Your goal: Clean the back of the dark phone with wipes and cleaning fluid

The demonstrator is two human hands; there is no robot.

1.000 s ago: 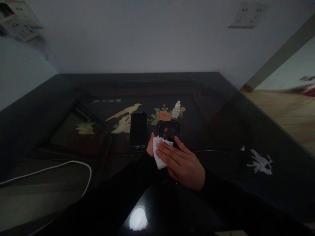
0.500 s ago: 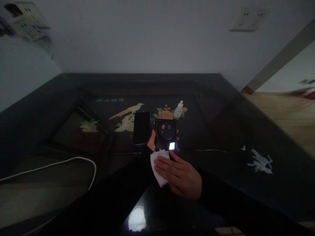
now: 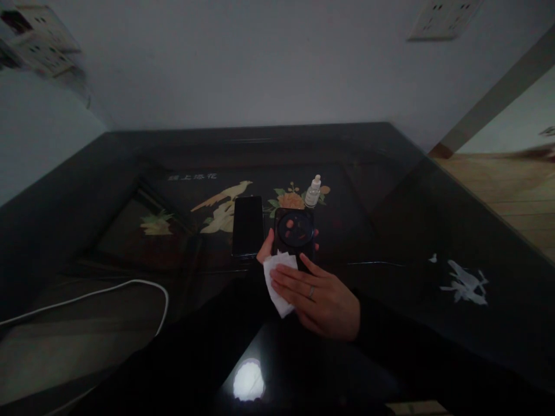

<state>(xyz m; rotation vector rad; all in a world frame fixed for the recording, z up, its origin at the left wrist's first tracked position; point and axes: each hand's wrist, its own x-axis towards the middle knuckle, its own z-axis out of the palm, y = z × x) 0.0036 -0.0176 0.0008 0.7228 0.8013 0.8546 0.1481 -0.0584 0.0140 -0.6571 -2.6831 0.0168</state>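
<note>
A dark phone (image 3: 295,227) with a large round camera ring lies back side up in my left hand (image 3: 266,247), whose thumb shows on its left edge and fingertips on its right. My right hand (image 3: 323,297), with a ring on one finger, presses a folded white tissue (image 3: 280,283) over the phone's lower end, which is hidden. Left of them, a second black phone (image 3: 248,226) lies flat on the table. A small white dropper bottle (image 3: 313,191) stands just beyond the held phone.
The dark glossy table (image 3: 355,150) bears a bird and flower pattern and meets the wall at the back. Crumpled white scraps (image 3: 466,283) lie at the right. A white cable (image 3: 130,282) curves across the left. Wall sockets (image 3: 444,20) are above.
My right hand and the tissue have moved slightly up along the phone, covering more of its lower end. The bright reflection on the phone's back is gone. The view has shifted a little.
</note>
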